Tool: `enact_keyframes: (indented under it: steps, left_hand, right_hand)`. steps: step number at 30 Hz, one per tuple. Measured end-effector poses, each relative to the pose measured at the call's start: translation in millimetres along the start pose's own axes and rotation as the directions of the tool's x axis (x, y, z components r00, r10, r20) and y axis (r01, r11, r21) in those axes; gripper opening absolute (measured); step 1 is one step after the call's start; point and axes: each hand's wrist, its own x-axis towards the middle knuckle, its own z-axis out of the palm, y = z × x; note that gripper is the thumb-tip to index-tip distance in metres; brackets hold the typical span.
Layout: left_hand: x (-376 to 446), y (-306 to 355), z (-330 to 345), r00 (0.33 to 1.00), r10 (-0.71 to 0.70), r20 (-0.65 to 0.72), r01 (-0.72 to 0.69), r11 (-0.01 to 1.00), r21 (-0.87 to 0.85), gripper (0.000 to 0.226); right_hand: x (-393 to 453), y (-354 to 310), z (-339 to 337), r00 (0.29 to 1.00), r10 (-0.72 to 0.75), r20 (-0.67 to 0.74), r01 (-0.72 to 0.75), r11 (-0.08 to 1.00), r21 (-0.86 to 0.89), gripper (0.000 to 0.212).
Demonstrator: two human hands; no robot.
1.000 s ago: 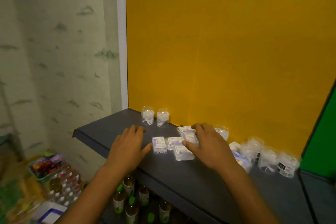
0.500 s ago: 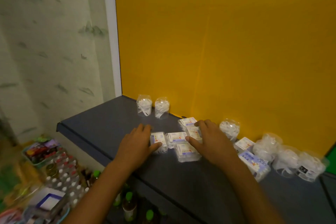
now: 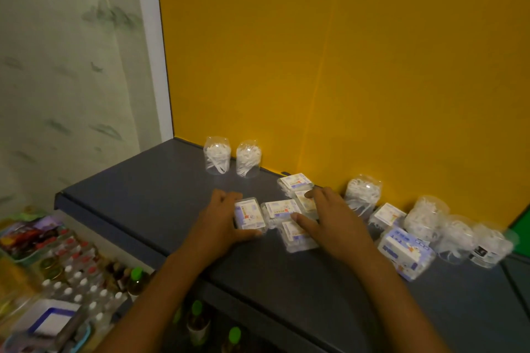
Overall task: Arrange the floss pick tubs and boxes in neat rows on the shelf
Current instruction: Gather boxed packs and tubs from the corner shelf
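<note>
- Shelf (image 3: 149, 198): dark grey surface backed by a yellow panel (image 3: 344, 66); a pale patterned wall (image 3: 71, 66) stands to its left.
- Left hand (image 3: 219, 223): rests on the shelf against the left side of a small clear box (image 3: 249, 214). Fingers are curled along the box's far-left edge and the thumb lies along its near edge, so the hand grips it.
- Right hand (image 3: 334, 223): laid palm-down over a cluster of small boxes (image 3: 282, 209) just right of the first box. Fingers are fairly straight and spread, the thumb touching the front box (image 3: 298, 238); it presses rather than grasps.
- One further box (image 3: 295, 183) lies behind the cluster, near the yellow panel and clear of both hands.
- Two clear tubs of floss picks (image 3: 217, 158) and (image 3: 248, 158) stand upright side by side at the back left, close to the panel and well apart from the hands.
- A third tub (image 3: 362, 192) stands just right of the right hand, against the panel.
- Right end of the shelf: a small box (image 3: 387, 215), a larger blue-printed box (image 3: 407, 252) and several tubs (image 3: 456, 233) sit crowded together, touching or overlapping; this area is blurred and the exact count cannot be told.
- Below the shelf, left: bottles with white and green caps (image 3: 80, 281) and coloured packets in trays.
</note>
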Motion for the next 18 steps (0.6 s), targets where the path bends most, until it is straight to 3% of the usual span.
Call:
enact_keyframes:
  steps: [4,10,14,18]
  left_hand:
    - [5.1,0.3,-9.8,0.994,0.047,-0.104,-0.048,0.999,-0.011,0.09]
    - [12.8,-5.6,-27.8,0.95,0.146,-0.275,-0.204,0.959,-0.196,0.084]
    - [17.9,-10.9,-44.0,0.94,0.121,-0.318,-0.234,0.907,-0.35,0.086]
    - [16.8,-14.5,-54.1,0.932,0.122,-0.342,-0.276,0.849,-0.451,0.08]
  right_hand:
    - [3.2,-5.3,1.6,1.0,0.005,-0.019,-0.005,1.0,0.001,0.06]
    - [14.4,-16.9,0.1,1.0,0.019,-0.007,-0.019,1.0,-0.021,0.056]
    - [21.6,-25.7,0.1,0.994,0.078,0.081,-0.075,0.997,-0.033,0.05]
    - [28.2,-31.7,5.1,0.986,0.113,0.121,-0.097,0.987,-0.127,0.058]
